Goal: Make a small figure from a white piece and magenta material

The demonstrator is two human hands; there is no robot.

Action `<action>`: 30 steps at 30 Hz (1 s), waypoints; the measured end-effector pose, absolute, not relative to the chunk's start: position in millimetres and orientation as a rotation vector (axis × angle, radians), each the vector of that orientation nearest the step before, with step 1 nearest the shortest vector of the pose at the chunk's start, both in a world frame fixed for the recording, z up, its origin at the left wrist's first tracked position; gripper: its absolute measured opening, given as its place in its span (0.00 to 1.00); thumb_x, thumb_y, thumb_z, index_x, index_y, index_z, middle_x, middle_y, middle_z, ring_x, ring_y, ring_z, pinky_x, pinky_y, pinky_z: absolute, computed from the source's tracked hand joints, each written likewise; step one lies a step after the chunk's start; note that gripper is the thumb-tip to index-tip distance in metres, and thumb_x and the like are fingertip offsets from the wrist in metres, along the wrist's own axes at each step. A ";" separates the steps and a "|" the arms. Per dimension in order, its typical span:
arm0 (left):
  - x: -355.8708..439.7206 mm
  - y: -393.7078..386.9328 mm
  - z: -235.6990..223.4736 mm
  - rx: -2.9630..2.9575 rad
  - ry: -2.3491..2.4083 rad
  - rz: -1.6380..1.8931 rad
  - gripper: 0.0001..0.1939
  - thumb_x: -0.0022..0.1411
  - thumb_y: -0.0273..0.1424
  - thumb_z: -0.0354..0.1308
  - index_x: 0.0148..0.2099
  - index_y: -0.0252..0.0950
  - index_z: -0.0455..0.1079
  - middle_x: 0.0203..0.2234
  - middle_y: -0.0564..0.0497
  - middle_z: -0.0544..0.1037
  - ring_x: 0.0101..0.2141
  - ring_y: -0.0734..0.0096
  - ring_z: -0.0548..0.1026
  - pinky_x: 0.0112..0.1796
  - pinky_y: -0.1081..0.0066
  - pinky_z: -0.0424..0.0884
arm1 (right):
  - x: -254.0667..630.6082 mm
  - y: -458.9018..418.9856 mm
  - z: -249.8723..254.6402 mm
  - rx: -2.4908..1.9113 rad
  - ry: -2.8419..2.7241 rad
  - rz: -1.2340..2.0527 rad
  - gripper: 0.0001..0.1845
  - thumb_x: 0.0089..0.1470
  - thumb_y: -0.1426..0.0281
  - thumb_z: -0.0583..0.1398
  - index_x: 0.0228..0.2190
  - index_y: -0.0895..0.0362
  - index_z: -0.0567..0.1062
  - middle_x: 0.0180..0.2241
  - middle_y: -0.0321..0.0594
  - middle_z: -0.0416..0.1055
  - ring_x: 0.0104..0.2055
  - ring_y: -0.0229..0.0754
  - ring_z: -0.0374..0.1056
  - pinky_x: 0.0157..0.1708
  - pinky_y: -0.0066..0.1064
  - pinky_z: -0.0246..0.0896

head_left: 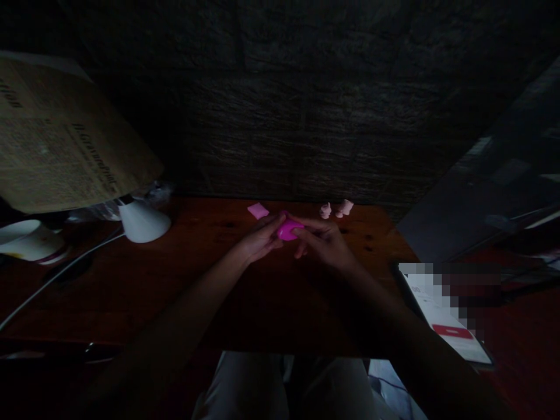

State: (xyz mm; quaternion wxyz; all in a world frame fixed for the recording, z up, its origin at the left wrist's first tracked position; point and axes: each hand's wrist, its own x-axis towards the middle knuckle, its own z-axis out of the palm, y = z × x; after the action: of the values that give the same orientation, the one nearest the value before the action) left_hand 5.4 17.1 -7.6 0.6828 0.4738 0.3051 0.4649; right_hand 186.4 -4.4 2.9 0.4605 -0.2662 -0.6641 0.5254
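Observation:
A smooth, bright pink lump, perhaps modelling clay (289, 230), is held between both hands above the wooden table. My left hand (262, 238) grips its left side, thumb on top. From the right, my right hand (322, 238) closes on it, with the thumb pressed on its near face. Just beyond my left hand lies a flat, light pink square piece (258, 210). Past my right hand sit small pale pink shaped pieces, one a little lumpy figure (325, 210) and one a rounded block (346, 206). The dim light hides finer detail.
A lamp with a newsprint-patterned shade (65, 134) and white base (144, 221) stands at left, its cable crossing the table (175, 291). Beside it is a paper cup (30, 240). A lit screen (450, 321) is at the right edge. A dark brick wall (301, 105) rises behind.

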 end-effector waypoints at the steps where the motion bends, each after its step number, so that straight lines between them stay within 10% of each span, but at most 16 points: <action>1: 7.3 16.7 -6.2 1.054 0.690 1.056 0.19 0.60 0.48 0.68 0.35 0.36 0.75 0.20 0.57 0.71 0.19 0.81 0.67 0.19 0.79 0.59 | 185.8 -3.5 2.4 -0.660 -1.623 1.283 0.21 0.57 0.58 0.68 0.52 0.48 0.82 0.25 0.34 0.79 0.20 0.35 0.72 0.21 0.27 0.68; 10: 13.4 4.4 6.9 1.342 0.756 1.264 0.39 0.58 0.49 0.68 0.67 0.40 0.64 0.28 0.53 0.81 0.20 0.76 0.75 0.21 0.77 0.66 | 187.8 4.0 3.6 -0.776 -1.485 1.071 0.26 0.59 0.52 0.65 0.55 0.50 0.79 0.30 0.36 0.80 0.20 0.35 0.69 0.20 0.29 0.69; 30: 10.0 9.1 -0.8 1.550 0.752 1.340 0.26 0.52 0.32 0.74 0.55 0.38 0.79 0.34 0.48 0.86 0.24 0.73 0.78 0.24 0.74 0.74 | 203.9 8.5 7.3 -0.654 -1.798 0.450 0.17 0.60 0.62 0.68 0.51 0.45 0.82 0.32 0.35 0.74 0.33 0.40 0.66 0.34 0.33 0.64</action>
State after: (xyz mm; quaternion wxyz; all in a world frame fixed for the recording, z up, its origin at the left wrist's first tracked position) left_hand 10.0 9.1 -0.8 0.4614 0.6301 0.3058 0.5446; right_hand 203.9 8.5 7.3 0.5545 -0.2770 -0.7612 0.1906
